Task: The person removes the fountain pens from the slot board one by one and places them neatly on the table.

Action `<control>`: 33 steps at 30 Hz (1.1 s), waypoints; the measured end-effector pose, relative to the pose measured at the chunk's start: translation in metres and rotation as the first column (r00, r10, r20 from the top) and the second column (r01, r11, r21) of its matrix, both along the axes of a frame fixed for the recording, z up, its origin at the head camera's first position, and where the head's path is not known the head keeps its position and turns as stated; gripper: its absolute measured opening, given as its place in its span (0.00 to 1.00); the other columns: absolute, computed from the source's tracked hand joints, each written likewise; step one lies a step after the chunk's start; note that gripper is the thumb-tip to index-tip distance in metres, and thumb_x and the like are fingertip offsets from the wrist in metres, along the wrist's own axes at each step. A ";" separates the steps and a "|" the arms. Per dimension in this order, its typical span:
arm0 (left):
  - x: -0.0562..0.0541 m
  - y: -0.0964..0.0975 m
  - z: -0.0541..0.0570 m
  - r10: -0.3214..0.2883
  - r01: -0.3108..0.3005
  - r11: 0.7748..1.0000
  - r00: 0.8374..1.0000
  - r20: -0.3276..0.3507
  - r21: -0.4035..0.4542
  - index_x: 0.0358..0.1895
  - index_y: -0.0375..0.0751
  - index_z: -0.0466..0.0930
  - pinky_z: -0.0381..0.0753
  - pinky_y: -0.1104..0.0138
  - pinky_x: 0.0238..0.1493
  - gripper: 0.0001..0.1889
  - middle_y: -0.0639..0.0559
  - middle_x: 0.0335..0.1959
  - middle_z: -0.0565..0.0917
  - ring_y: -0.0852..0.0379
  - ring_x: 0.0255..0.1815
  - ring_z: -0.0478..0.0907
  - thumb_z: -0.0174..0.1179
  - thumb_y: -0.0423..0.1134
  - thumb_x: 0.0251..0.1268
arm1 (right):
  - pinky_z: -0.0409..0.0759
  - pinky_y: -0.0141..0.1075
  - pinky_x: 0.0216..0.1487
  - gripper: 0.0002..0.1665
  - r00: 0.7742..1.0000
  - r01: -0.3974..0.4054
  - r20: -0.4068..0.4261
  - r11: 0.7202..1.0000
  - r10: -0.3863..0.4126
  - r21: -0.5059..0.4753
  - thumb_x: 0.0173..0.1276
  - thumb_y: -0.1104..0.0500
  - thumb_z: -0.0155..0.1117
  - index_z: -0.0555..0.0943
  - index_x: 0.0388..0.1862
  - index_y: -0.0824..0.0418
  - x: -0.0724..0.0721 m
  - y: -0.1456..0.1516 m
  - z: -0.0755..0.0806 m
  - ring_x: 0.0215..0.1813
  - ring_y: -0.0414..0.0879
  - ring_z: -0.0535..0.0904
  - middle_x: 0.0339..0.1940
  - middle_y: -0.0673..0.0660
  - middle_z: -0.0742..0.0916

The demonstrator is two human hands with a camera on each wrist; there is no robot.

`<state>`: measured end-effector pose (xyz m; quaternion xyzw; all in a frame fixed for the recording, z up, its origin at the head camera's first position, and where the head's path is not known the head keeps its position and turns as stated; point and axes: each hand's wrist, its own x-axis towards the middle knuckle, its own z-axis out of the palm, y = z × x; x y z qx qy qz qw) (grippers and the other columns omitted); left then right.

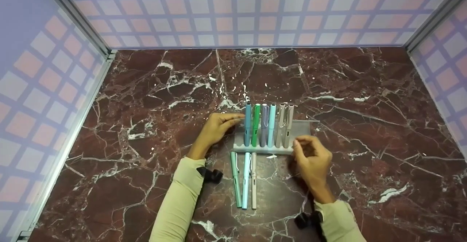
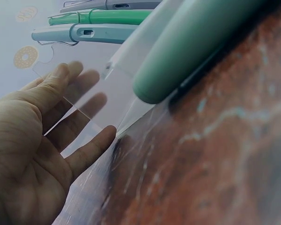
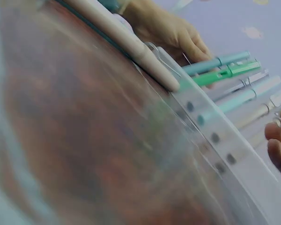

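Observation:
A clear pen stand holds several pens upright side by side: a teal pen, a green pen, a greyish purple pen, a light blue pen and two taupe pens. At the stand's left edge, my left hand grips the clear panel, its thumb in front and fingers showing through from behind. My right hand is by the stand's front right corner, fingers loosely bent with nothing between them. In the right wrist view, its fingertips are beside the rightmost pens.
In front of the stand, a mint green pen, a pale blue pen and a beige pen lie on the dark red marbled table. Checkered panels enclose the table at the back and sides.

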<state>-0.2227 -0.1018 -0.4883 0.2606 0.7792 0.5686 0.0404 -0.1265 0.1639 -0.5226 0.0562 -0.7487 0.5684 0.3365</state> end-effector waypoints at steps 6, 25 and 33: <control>-0.001 0.000 -0.001 -0.006 0.006 1.000 1.000 -0.011 0.005 0.51 0.25 0.83 0.82 0.62 0.61 0.11 0.33 0.52 0.84 0.38 0.54 0.84 0.56 0.25 0.71 | 0.77 0.20 0.26 0.08 0.990 0.107 -0.096 0.993 -0.102 0.050 0.53 0.80 0.69 0.82 0.31 0.74 -0.014 0.008 -0.003 0.23 0.32 0.76 0.22 0.62 0.86; -0.007 -0.001 -0.014 0.017 -0.017 1.000 1.000 0.013 -0.017 0.52 0.28 0.83 0.82 0.61 0.61 0.12 0.36 0.53 0.85 0.41 0.54 0.84 0.57 0.29 0.73 | 0.83 0.37 0.33 0.10 0.999 0.011 0.029 0.972 -0.019 0.235 0.56 0.68 0.75 0.85 0.38 0.65 -0.027 0.017 -0.013 0.30 0.51 0.86 0.31 0.56 0.89; -0.015 -0.004 -0.031 0.009 -0.009 1.000 1.000 -0.003 0.007 0.52 0.32 0.85 0.83 0.63 0.60 0.12 0.40 0.52 0.86 0.45 0.53 0.85 0.58 0.33 0.73 | 0.82 0.39 0.30 0.13 0.996 -0.047 0.087 0.956 0.023 0.290 0.54 0.66 0.79 0.86 0.39 0.67 -0.029 0.017 -0.014 0.26 0.51 0.85 0.27 0.57 0.90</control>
